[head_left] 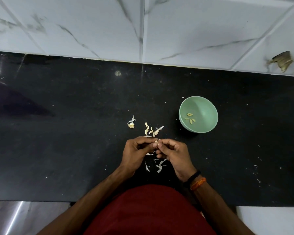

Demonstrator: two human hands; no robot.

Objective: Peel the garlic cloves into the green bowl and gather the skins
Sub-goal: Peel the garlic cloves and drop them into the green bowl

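My left hand and my right hand meet fingertip to fingertip over the black counter, both pinching one small garlic clove. Just beyond them lies a cluster of unpeeled cloves. Further left sits the garlic root stub with a strip of skin. Loose white skins lie scattered on the counter under my hands. The green bowl stands to the right and beyond, holding several peeled cloves.
The black counter runs left to right, backed by a white marbled tile wall. A brown dried scrap lies on the tile at far right. Small white specks dot the counter's right side.
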